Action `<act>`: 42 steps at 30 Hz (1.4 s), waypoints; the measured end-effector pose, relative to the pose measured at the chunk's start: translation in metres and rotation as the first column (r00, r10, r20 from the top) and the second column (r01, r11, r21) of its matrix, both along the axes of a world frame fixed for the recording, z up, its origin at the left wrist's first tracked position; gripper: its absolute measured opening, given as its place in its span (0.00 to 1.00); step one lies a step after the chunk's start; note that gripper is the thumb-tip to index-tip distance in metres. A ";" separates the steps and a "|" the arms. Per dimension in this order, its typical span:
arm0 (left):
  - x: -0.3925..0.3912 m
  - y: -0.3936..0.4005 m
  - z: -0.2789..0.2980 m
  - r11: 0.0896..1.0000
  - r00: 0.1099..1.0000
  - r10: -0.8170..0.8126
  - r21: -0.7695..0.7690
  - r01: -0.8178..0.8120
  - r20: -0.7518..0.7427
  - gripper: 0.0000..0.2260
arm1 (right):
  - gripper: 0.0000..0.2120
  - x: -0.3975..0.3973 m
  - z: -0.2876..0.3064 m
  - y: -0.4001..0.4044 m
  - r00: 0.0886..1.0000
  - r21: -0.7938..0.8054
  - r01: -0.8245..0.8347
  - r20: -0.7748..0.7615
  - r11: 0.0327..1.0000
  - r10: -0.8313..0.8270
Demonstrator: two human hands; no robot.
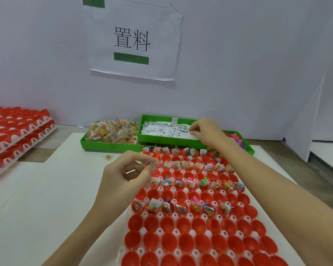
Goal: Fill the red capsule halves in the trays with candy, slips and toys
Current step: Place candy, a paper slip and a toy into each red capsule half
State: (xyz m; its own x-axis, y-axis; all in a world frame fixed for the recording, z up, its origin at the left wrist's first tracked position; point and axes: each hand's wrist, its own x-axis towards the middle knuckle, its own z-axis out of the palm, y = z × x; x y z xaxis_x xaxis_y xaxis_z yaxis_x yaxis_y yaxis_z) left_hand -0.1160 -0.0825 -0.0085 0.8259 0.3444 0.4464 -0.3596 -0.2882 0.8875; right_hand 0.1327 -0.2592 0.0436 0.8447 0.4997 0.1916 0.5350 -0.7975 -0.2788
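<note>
Empty red halves (185, 240) await filling — left hand (127, 173) pinches a candy packet (150, 164) over the tray (142, 232), right hand (206, 131) pinches slips (165, 129) — next, likely seat both.

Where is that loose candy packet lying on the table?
The small loose candy packet lies on the white sheet, left of the left hand, before the green candy bin.
</note>
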 end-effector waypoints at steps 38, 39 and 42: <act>-0.012 -0.036 0.004 0.958 0.947 -0.287 -0.052 0.282 -0.142 0.09 | 0.03 -0.204 -0.029 -0.063 0.943 0.693 -0.084 -0.177 0.716 0.282; -0.012 -0.036 0.003 0.959 0.948 -0.283 -0.033 0.281 -0.144 0.09 | 0.04 -0.205 -0.031 -0.063 0.940 0.688 -0.082 -0.186 0.721 0.285; -0.011 -0.036 0.003 0.964 0.958 -0.255 0.042 0.262 -0.128 0.07 | 0.06 -0.207 -0.035 -0.062 0.942 0.668 -0.088 -0.185 0.739 0.280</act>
